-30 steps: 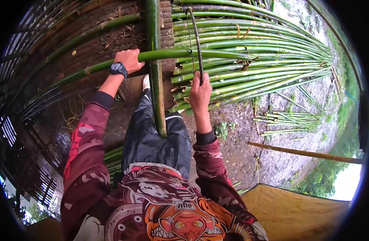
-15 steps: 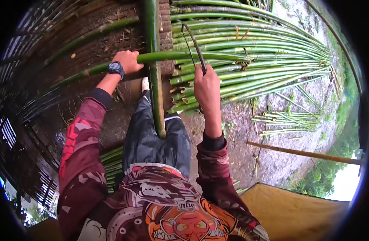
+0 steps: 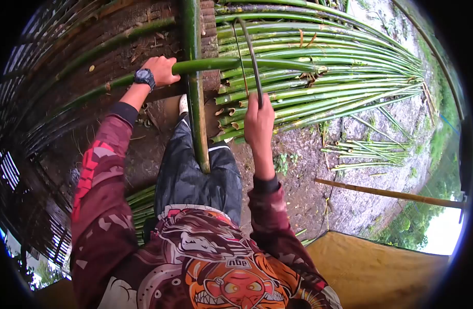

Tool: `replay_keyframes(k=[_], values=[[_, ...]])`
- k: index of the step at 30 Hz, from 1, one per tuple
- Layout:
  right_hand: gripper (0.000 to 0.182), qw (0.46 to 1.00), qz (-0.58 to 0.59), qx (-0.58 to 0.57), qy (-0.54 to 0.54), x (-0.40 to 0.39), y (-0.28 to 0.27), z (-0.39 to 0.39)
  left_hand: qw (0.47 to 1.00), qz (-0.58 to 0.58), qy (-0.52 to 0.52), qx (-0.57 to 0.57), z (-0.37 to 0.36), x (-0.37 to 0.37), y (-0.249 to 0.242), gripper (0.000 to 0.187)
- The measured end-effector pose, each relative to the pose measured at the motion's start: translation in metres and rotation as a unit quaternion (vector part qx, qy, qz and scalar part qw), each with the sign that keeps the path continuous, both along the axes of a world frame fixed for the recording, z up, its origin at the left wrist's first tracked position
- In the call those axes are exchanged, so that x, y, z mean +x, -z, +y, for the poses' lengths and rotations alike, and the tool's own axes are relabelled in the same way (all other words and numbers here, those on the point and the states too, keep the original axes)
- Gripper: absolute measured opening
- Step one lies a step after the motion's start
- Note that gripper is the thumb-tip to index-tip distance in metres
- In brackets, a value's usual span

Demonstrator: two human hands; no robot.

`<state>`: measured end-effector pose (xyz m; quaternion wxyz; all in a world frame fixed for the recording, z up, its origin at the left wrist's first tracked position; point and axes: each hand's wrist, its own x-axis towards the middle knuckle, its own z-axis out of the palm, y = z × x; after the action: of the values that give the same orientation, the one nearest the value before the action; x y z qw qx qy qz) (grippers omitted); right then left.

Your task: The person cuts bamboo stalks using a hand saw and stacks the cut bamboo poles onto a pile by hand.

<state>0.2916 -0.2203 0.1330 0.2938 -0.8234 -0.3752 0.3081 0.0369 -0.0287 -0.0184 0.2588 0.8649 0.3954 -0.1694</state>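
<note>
The left hand (image 3: 162, 70) is wrapped around a long, round, green bamboo pole (image 3: 210, 64) that crosses a thick, dark-green bamboo beam (image 3: 194, 103), with little room between the knuckles and the beam's edge. The right hand (image 3: 259, 121) is clamped on a dark, bow-shaped saw (image 3: 254, 56) whose thin blade crosses the pole just past the beam, with the cut ends of a spread row of green bamboo poles (image 3: 350, 56) close by and open muddy ground (image 3: 298, 159) beside the wrist. Compared with half a second ago, the saw stands straighter and the right hand sits lower in view, while the left grip is unchanged.
</note>
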Motion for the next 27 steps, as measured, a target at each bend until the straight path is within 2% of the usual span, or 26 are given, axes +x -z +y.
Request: replay_keyframes(k=[4, 6, 7, 8, 9, 10, 11, 12, 13, 14, 15, 17, 18, 19, 20, 23, 25, 27], values=[[0.026, 0.993, -0.078, -0.038, -0.076, -0.008, -0.054, -0.052, 1.000, 0.012, -0.007, -0.021, -0.001, 0.002, -0.009, 0.047], [0.025, 0.987, 0.044, -0.148, 0.052, -0.011, -0.074, -0.038, 1.000, 0.003, -0.009, -0.019, 0.002, -0.002, -0.001, 0.045], [0.025, 0.993, -0.001, -0.114, 0.008, -0.006, -0.038, -0.008, 1.000, -0.002, -0.006, -0.013, 0.004, -0.002, 0.005, 0.043], [0.026, 0.993, -0.048, -0.102, -0.033, -0.001, -0.008, 0.006, 0.999, -0.026, -0.016, 0.045, -0.002, 0.001, -0.002, 0.040], [0.026, 0.988, -0.047, -0.143, -0.027, -0.001, -0.014, -0.023, 1.000, -0.027, -0.009, 0.005, -0.051, -0.002, -0.003, 0.040], [0.029, 0.990, -0.027, -0.139, -0.006, 0.000, -0.003, -0.022, 0.999, -0.039, -0.001, 0.026, -0.054, -0.007, 0.001, 0.040], [0.032, 0.995, -0.013, -0.096, 0.009, 0.006, 0.022, 0.013, 0.995, -0.054, 0.001, 0.086, -0.010, -0.003, 0.006, 0.039], [0.035, 0.996, 0.001, -0.084, 0.013, 0.011, 0.025, 0.030, 0.993, -0.063, -0.005, 0.103, 0.004, 0.004, 0.002, 0.039], [0.038, 0.995, 0.021, -0.092, 0.017, 0.012, 0.021, 0.026, 0.996, -0.047, -0.011, 0.072, -0.003, 0.003, -0.001, 0.041], [0.039, 0.997, -0.011, -0.069, -0.029, 0.010, 0.015, 0.014, 0.999, -0.030, -0.012, 0.042, -0.005, 0.001, -0.003, 0.042], [0.039, 0.997, -0.013, -0.069, -0.027, 0.001, -0.005, 0.003, 1.000, -0.015, -0.009, 0.013, -0.006, 0.000, -0.003, 0.043], [0.038, 0.991, 0.050, -0.110, 0.065, -0.015, -0.051, -0.013, 0.999, -0.022, -0.011, 0.020, -0.002, 0.000, -0.004, 0.043], [0.038, 0.991, 0.048, -0.106, 0.062, -0.016, -0.059, -0.020, 1.000, -0.014, -0.012, 0.011, 0.001, 0.001, -0.008, 0.043], [0.037, 0.983, 0.082, -0.126, 0.102, -0.016, -0.063, -0.029, 1.000, -0.005, -0.012, -0.001, 0.000, 0.000, -0.007, 0.042], [0.036, 0.972, 0.119, -0.145, 0.139, -0.016, -0.059, -0.033, 1.000, -0.013, -0.015, -0.001, -0.001, -0.002, -0.004, 0.041], [0.038, 0.982, -0.010, -0.190, 0.021, -0.007, 0.023, -0.007, 0.999, -0.031, -0.005, 0.012, -0.032, -0.003, 0.004, 0.041], [0.039, 0.983, 0.000, -0.184, 0.032, -0.016, 0.062, -0.030, 0.996, -0.055, 0.004, 0.077, -0.008, -0.006, 0.002, 0.040], [0.041, 0.983, 0.012, -0.173, 0.057, -0.031, 0.062, -0.075, 0.999, -0.038, -0.023, 0.026, -0.009, -0.006, -0.003, 0.042]])
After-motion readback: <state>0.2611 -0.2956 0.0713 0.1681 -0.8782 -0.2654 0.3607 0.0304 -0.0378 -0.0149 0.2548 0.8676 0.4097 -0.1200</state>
